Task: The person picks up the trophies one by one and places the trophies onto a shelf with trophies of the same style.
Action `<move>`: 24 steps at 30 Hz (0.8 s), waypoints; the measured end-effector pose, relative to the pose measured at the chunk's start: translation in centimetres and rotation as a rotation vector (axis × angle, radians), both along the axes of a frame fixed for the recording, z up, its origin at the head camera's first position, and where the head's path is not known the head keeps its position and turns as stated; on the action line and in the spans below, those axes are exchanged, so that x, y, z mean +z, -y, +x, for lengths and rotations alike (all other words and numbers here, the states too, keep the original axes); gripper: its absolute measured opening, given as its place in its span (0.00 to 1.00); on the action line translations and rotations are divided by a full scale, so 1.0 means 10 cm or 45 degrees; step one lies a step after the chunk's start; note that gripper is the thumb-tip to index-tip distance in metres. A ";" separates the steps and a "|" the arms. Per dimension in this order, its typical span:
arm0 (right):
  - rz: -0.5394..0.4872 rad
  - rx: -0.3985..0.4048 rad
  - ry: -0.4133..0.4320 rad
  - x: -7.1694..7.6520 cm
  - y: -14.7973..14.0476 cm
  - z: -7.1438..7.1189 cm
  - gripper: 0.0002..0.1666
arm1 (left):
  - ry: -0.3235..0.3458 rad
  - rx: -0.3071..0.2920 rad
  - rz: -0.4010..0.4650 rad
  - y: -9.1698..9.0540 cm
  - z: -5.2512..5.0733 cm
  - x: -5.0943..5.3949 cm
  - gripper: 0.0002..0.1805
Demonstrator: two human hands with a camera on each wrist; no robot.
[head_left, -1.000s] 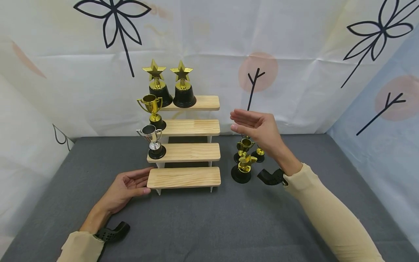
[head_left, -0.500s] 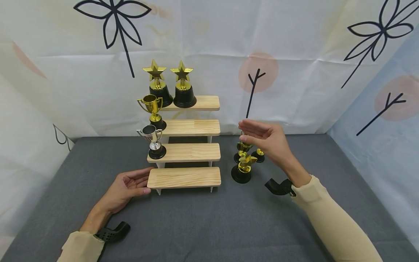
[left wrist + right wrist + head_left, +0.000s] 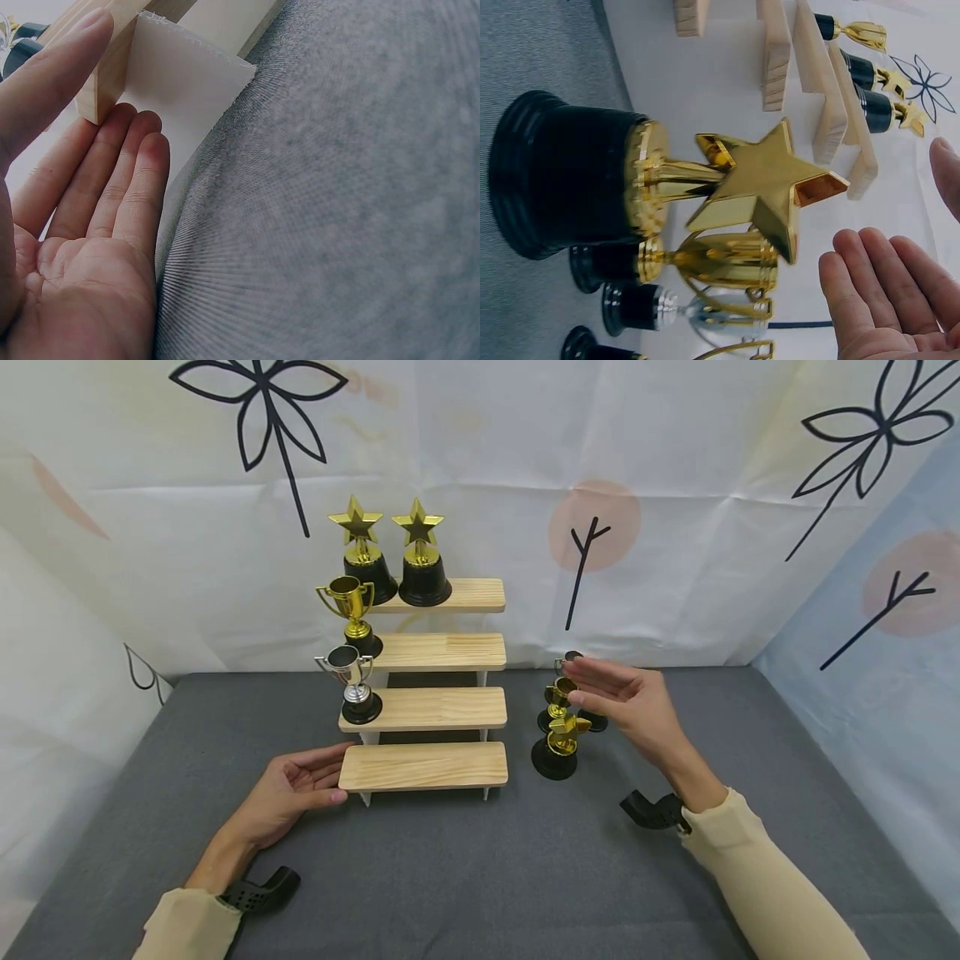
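My left hand (image 3: 292,789) rests at the left end of the lowest step (image 3: 423,766) of a wooden display stand. In the left wrist view its straight fingers meet the plank's end, thumb apart from them. Over a group of small trophies on the table hovers my right hand (image 3: 630,702), its fingers extended and holding nothing. Nearest to me in that group stands a gold star trophy (image 3: 553,762) on a black base. A gold cup trophy (image 3: 557,695) is just behind it. The right wrist view also shows a silver cup trophy (image 3: 724,313); my hand partly hides another trophy.
Two gold star trophies (image 3: 424,581) stand on the stand's top step. A gold cup (image 3: 348,602) and a silver cup (image 3: 349,672) occupy the left ends of the two middle steps. Printed white cloth (image 3: 480,443) walls the grey table (image 3: 465,877).
My right hand has moved down and to the right, from above the trophies to close beside their tops. My left hand has stayed at the lowest step.
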State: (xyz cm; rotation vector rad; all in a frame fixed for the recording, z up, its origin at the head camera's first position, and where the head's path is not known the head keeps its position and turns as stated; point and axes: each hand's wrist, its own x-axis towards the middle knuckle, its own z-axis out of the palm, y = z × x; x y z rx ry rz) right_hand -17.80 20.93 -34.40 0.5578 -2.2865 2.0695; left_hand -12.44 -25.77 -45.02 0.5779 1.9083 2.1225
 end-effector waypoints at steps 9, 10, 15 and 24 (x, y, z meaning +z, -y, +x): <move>-0.036 -0.016 0.052 -0.15 -0.12 0.09 0.32 | 0.007 -0.001 0.000 0.00 0.00 -0.01 0.40; -0.034 -0.018 0.053 -0.16 -0.13 0.09 0.32 | 0.007 -0.002 -0.001 0.01 0.00 -0.01 0.40; -0.035 -0.024 0.054 -0.23 -0.17 0.12 0.33 | -0.005 -0.003 0.005 0.01 0.01 0.00 0.40; -0.076 -0.019 0.059 -0.35 -0.23 0.15 0.33 | -0.009 -0.002 0.001 0.01 0.01 0.00 0.40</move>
